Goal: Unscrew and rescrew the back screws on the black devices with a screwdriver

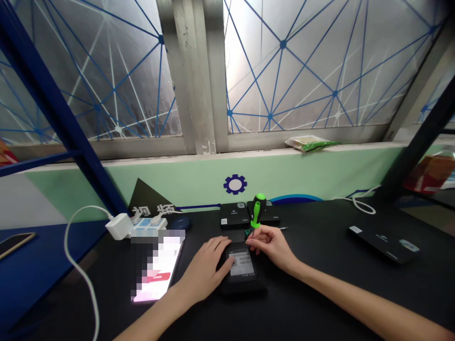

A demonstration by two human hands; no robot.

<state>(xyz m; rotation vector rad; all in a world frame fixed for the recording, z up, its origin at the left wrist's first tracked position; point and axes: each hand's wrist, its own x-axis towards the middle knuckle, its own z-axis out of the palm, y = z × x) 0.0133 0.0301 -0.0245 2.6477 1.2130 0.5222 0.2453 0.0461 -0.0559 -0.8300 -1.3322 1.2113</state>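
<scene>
A black rectangular electronic device lies on the table with a pale printed label facing up. My left hand holds its left side, fingers along the far left edge and thumb on the label. At the far right corner, my right hand pinches the shaft of a screwdriver with a green and black handle. The screwdriver stands nearly upright; its tip is hidden by my fingers. Behind my right hand, a second screwdriver lies partly covered, its thin metal shaft pointing right.
Two black boxes sit behind the device. Another flat black device lies at right. To the left are a lit phone, a power strip with a white charger, and a looping white cable.
</scene>
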